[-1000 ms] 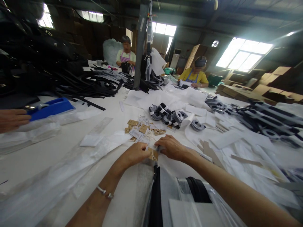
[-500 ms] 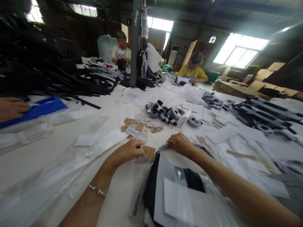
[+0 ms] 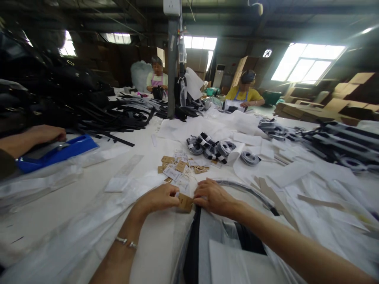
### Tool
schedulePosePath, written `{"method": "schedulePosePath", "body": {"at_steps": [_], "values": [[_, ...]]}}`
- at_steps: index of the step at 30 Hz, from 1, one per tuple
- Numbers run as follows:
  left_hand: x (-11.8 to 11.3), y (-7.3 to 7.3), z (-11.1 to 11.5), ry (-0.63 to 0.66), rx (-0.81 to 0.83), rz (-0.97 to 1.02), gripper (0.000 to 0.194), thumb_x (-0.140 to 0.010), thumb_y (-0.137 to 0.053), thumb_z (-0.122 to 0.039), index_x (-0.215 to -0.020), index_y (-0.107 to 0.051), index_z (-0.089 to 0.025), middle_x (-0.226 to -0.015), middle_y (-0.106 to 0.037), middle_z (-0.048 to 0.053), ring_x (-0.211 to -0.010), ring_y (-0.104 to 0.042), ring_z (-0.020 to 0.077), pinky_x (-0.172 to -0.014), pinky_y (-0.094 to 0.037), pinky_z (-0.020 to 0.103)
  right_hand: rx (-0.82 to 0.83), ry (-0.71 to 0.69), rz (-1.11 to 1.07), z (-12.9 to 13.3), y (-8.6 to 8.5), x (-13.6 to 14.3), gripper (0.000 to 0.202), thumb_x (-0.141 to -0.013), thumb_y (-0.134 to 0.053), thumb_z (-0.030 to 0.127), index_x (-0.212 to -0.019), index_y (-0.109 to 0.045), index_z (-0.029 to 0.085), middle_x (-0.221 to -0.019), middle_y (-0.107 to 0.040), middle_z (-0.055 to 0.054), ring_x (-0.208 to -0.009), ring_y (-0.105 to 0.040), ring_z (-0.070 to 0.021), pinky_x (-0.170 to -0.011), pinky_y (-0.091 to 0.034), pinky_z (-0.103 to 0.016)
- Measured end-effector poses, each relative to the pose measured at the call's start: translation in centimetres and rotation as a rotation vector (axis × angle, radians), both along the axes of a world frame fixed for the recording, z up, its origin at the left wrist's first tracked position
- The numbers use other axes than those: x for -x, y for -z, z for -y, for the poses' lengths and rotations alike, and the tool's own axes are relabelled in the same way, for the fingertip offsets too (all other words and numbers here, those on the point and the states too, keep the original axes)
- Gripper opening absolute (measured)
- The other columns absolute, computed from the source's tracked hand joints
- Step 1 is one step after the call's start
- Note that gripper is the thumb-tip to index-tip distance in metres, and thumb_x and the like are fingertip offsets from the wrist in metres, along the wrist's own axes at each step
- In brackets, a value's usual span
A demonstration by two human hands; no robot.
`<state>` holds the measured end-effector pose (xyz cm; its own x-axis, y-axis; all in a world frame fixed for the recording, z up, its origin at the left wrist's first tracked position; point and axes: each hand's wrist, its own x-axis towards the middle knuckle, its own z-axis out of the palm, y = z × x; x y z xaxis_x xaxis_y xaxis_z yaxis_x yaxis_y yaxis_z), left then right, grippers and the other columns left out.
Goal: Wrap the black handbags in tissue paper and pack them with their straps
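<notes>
Working on a big white surface (image 3: 59, 205) littered with packing stock. Largest item near the hands: a black bag (image 3: 194, 252) in a clear plastic sleeve (image 3: 225, 260), lying flat at the near edge, its top end right under both hands. It looks soft and floppy, and the film looks slippery, so I'd grip the bag body through the film rather than the film alone.

Further out: coiled grey-and-black straps (image 3: 211, 146) mid-surface, and black strap piles (image 3: 118, 114) far left. A co-worker's hand (image 3: 44, 134) rests by a blue tray (image 3: 59, 152) at the left edge.

Smaller: a loose heap of brown tags (image 3: 180, 165) with string loops just beyond the hands.

Smallest, the piece in hand: one brown card tag (image 3: 185, 203), at the mouth of the sleeve, between the two hands. Left hand (image 3: 158, 198) pinches its left edge with thumb and fingertips. Right hand (image 3: 213, 196) is curled, fingers down against the tag's right side and the bag top; can't tell whether it's pinching the tag or its string. The tag looks light, stiff but creasable; best held by the edges, not by the string.
</notes>
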<state>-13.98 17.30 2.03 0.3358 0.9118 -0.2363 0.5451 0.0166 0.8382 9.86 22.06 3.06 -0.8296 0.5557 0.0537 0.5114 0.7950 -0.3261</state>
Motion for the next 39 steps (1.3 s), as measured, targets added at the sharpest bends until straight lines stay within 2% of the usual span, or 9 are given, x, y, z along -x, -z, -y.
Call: {"method": "schedulePosePath", "body": {"at_steps": [2, 7, 13, 17, 21, 27, 31, 35, 39], "values": [[0.3, -0.5, 0.2, 0.039, 0.010, 0.021, 0.018, -0.069, -0.056, -0.031, -0.076, -0.065, -0.016, -0.070, -0.055, -0.002, -0.064, -0.044, 0.0135, -0.057, -0.031, 0.025, -0.024, -0.027, 0.050, 0.0, 0.0, 0.5, 0.022, -0.093, -0.061, 0.032, -0.081, -0.076, 0.020, -0.084, -0.075, -0.005, -0.088, -0.066, -0.0199, -0.089, -0.041, -0.032], [1.1, -1.3, 0.1, 0.086, 0.068, 0.051, 0.027, -0.076, -0.053, -0.036, -0.092, -0.065, -0.018, -0.073, -0.054, -0.003, -0.062, -0.043, 0.0130, -0.055, -0.030, 0.024, -0.019, 0.029, 0.058, -0.5, 0.4, 0.6, 0.016, -0.088, -0.066, 0.031, -0.083, -0.078, 0.020, -0.082, -0.076, -0.004, -0.082, -0.066, -0.0179, -0.085, -0.042, -0.029], [2.0, 0.9, -0.7, 0.021, -0.069, -0.228, 0.028, -0.071, -0.058, -0.046, -0.069, -0.059, -0.019, -0.068, -0.056, -0.002, -0.067, -0.049, 0.0169, -0.059, -0.032, 0.026, 0.163, 0.167, -0.076, 0.0, -0.6, -0.1, 0.022, -0.087, -0.067, 0.034, -0.102, -0.077, 0.023, -0.101, -0.077, -0.003, -0.094, -0.069, -0.0188, -0.086, -0.047, -0.026], [2.5, 1.2, -1.0, -0.193, -0.182, -0.306, 0.036, -0.073, -0.057, -0.053, -0.091, -0.064, -0.023, -0.081, -0.065, 0.000, -0.074, -0.058, 0.0210, -0.066, -0.040, 0.029, 0.078, 0.474, -0.125, -1.6, -3.1, -4.1, 0.025, -0.093, -0.056, 0.038, -0.106, -0.075, 0.027, -0.108, -0.075, 0.002, -0.099, -0.069, -0.0153, -0.087, -0.049, -0.022], [0.2, 0.4, -0.9, -0.340, -0.335, -0.251, 0.035, -0.080, -0.051, -0.052, -0.096, -0.066, -0.025, -0.096, -0.070, 0.003, -0.089, -0.063, 0.0239, -0.079, -0.046, 0.033, -0.093, 0.763, 0.046, -6.3, -4.2, -10.7, 0.029, -0.094, -0.050, 0.029, -0.111, -0.072, 0.022, -0.113, -0.074, -0.005, -0.107, -0.067, -0.0208, -0.093, -0.047, -0.029], [-5.6, 1.2, 0.3, -0.126, -0.399, -0.101, 0.035, -0.084, -0.057, -0.047, -0.113, -0.067, -0.030, -0.121, -0.067, 0.004, -0.114, -0.058, 0.0267, -0.102, -0.042, 0.039, -0.142, 0.937, 0.228, -14.0, -1.1, -16.8, 0.047, -0.087, -0.057, 0.024, -0.132, -0.056, 0.012, -0.134, -0.060, -0.022, -0.124, -0.055, -0.0343, -0.097, -0.042, -0.045], [-6.7, 1.5, 1.0, 0.023, -0.326, -0.083, 0.023, -0.086, -0.058, -0.036, -0.106, -0.068, -0.030, -0.110, -0.069, 0.003, -0.100, -0.062, 0.0218, -0.090, -0.047, 0.031, -0.168, 0.932, 0.300, -16.2, 1.1, -17.8, 0.046, -0.083, -0.061, 0.022, -0.128, -0.058, 0.015, -0.128, -0.064, -0.019, -0.127, -0.052, -0.0328, -0.107, -0.030, -0.050], [-6.2, 0.5, 1.3, 0.080, -0.282, -0.054, 0.012, -0.087, -0.058, -0.030, -0.080, -0.066, -0.024, -0.090, -0.066, 0.000, -0.084, -0.061, 0.0159, -0.078, -0.044, 0.026, -0.248, 0.883, 0.328, -15.8, 0.5, -18.3, 0.036, -0.082, -0.062, 0.020, -0.118, -0.064, 0.019, -0.119, -0.069, -0.013, -0.126, -0.052, -0.0282, -0.116, -0.011, -0.049], [-5.8, -0.6, 1.7, 0.141, -0.219, -0.081, 0.022, -0.085, -0.061, -0.031, -0.065, -0.059, -0.020, -0.078, -0.059, -0.002, -0.072, -0.056, 0.0125, -0.067, -0.039, 0.024, -0.385, 0.765, 0.142, -11.3, -2.3, -18.3, 0.034, -0.083, -0.063, 0.023, -0.117, -0.066, 0.021, -0.118, -0.070, -0.010, -0.121, -0.056, -0.0270, -0.117, -0.015, -0.048]]}}
